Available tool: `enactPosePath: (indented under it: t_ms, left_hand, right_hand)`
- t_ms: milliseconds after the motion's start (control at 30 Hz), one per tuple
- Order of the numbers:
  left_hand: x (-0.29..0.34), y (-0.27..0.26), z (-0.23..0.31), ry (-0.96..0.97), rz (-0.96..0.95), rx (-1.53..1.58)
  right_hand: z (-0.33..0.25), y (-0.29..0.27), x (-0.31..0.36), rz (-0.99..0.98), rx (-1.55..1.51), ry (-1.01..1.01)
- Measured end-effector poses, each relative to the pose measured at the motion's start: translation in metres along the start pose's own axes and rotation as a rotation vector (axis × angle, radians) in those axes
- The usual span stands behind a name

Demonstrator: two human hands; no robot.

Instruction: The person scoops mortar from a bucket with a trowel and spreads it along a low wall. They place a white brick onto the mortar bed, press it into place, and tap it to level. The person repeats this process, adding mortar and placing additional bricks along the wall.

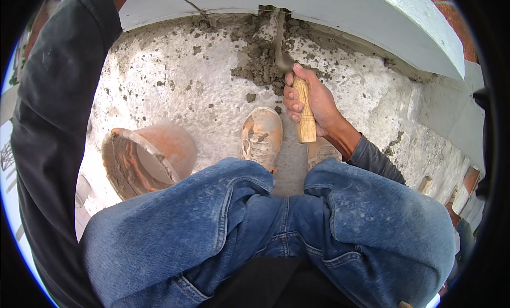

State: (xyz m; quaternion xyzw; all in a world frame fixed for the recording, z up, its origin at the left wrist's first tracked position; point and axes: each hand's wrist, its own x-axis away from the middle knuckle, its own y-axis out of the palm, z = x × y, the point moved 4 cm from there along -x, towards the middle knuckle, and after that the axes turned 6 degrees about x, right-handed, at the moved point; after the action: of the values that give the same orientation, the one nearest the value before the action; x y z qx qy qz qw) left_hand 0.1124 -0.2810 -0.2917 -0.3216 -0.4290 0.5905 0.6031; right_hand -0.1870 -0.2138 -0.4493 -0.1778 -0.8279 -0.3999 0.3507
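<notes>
My right hand (pixel 321 100) is wrapped round the carved wooden handle of a trowel (pixel 305 114). Its metal neck and narrow-looking blade point away from me, into a small notch (pixel 274 11) at the foot of the pale wall (pixel 340 13). Crumbly grey mortar (pixel 260 63) lies heaped on the floor just below the notch, beside the blade. My left arm (pixel 64 85), in a dark sleeve, stretches up along the left side. Only a bit of wrist shows at the top edge; the left hand itself is outside the picture.
An orange bucket (pixel 172 146), crusted with mortar, lies tipped at the left near my knee. My shoes (pixel 262 135) stand on the whitish floor (pixel 196 90), which is strewn with mortar crumbs. Brick-coloured pieces (pixel 470 178) are at the far right.
</notes>
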Motion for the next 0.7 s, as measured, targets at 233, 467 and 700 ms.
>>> enactPosePath:
  t_ms: [233,467,700]
  left_hand:
    - [0.006,-0.012,0.006,-0.046,-0.068,-0.008]
    - [-0.003,-0.018,0.012,-0.143,-0.184,-0.045]
    - [-0.020,-0.026,-0.006,-0.165,-0.201,0.150]
  right_hand:
    - [0.001,-0.024,0.059,0.046,0.161,0.117]
    - [-0.036,-0.051,0.051,0.138,0.450,0.079]
    - [-0.048,-0.053,0.065,-0.010,0.537,0.168]
